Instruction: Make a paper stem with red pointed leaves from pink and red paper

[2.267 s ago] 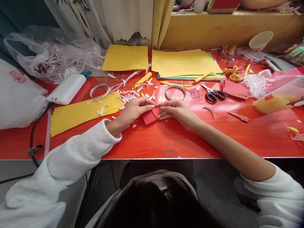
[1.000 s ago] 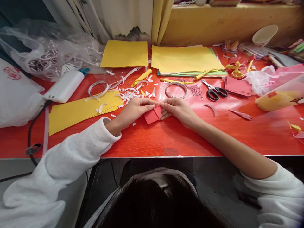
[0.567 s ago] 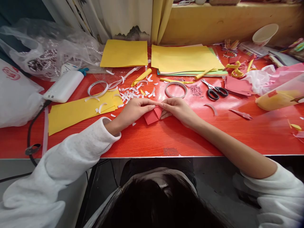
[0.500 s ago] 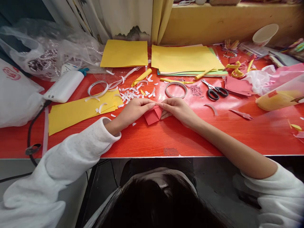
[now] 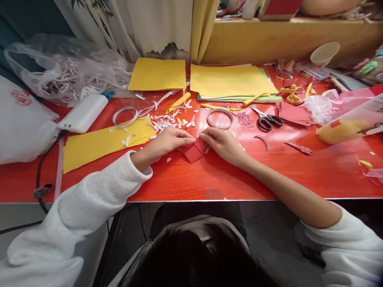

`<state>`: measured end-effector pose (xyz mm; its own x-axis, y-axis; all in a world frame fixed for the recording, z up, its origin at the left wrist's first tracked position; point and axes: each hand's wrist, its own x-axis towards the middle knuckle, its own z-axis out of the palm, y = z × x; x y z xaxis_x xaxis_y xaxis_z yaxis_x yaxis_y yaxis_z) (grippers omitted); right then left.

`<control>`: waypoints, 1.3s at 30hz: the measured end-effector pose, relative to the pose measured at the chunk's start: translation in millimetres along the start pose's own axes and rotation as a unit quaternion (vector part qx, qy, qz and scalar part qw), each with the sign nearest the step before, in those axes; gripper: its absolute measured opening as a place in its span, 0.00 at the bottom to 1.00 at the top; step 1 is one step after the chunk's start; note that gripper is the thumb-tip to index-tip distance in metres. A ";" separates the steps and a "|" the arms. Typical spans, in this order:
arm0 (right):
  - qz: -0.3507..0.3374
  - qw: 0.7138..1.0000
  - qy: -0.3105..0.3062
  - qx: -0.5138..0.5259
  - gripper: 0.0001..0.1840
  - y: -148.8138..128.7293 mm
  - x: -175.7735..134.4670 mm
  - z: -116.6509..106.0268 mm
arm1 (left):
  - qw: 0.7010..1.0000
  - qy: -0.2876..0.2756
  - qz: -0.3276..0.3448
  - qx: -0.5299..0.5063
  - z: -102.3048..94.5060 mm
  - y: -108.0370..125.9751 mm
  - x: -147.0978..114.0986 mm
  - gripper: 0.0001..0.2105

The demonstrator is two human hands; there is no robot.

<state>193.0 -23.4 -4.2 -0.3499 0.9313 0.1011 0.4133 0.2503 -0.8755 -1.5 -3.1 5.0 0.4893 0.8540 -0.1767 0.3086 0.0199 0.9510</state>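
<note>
A small folded piece of red paper point(image 5: 194, 153) is held between both hands, just above the red table. My left hand point(image 5: 167, 144) pinches its upper left part between thumb and fingers. On the other side my right hand point(image 5: 224, 144) grips the upper right corner, thumb on top and fingertips partly hidden behind the paper. Right behind the hands lies a roll of double-sided tape point(image 5: 220, 118). White paper scraps point(image 5: 167, 120) are scattered beyond my left hand, and black-handled scissors point(image 5: 267, 118) rest beyond my right.
Yellow paper strips point(image 5: 89, 148), another tape roll point(image 5: 125, 116) and a white power bank point(image 5: 84, 113) lie at left. Yellow sheets point(image 5: 230, 80) are stacked at the back. Red paper squares point(image 5: 295, 113) and a plastic bag point(image 5: 324, 104) are at right. The table's front edge point(image 5: 179, 201) is close.
The head view has tilted up slightly, so the scene sits lower. Both hands keep hold of the red paper, which has turned a little, and their fingertips have shifted slightly apart.
</note>
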 end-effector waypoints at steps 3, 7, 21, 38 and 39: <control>-0.022 0.999 0.001 -0.038 0.14 1.1 0.2 -1.1 | 0.999 -0.015 -0.027 -0.014 0.3 2.0 -1.1 0.14; -0.015 0.999 -0.003 -0.044 0.15 3.2 1.5 -1.1 | 1.000 -0.006 -0.029 -0.008 1.0 0.7 -1.8 0.14; 0.032 0.994 -0.016 0.105 0.15 4.8 6.2 -2.2 | 0.999 -0.004 -0.027 -0.024 2.3 -0.9 -1.1 0.15; 0.056 0.979 0.024 0.196 0.16 12.1 6.4 1.8 | 0.997 -0.061 -0.042 -0.017 4.1 7.5 -5.3 0.12; 0.057 0.979 0.026 0.192 0.16 12.9 6.3 2.0 | 0.997 -0.063 -0.041 -0.010 4.2 7.7 -5.5 0.12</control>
<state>194.4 -14.9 -15.8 -0.2718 0.9623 0.0084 0.0959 0.0358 -0.9947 1.5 -9.9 12.3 0.5613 0.7774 -0.2838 0.3362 0.0991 0.9365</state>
